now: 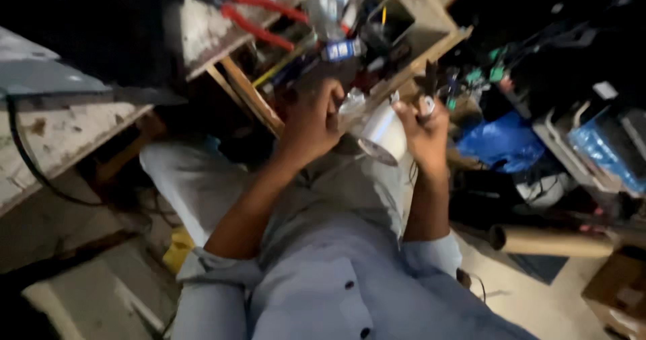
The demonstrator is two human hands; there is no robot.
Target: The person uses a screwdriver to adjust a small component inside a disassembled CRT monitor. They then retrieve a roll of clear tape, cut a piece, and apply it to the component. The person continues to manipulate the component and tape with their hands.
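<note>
Roll [382, 137] was white w/ grey face. Pliers [259, 17] had red handles. Bag [501, 141] at right was blue. Shirt [323, 279] pale blue, dark buttons. Cardboard tube [552, 241] tan.

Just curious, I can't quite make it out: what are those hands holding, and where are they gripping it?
Right hand grips a white roll by its side; left hand pinches something small, unclear.

Wooden workbench [431, 27] is super cluttered: red-handled pliers [259, 17] lie on its pale top, next to a small bottle with a blue label [342, 49] and a heap of small tools (too blurry to sort out). Down on the floor [531, 299] there's a cardboard tube [552, 241] and a cardboard box [619, 287].
</note>
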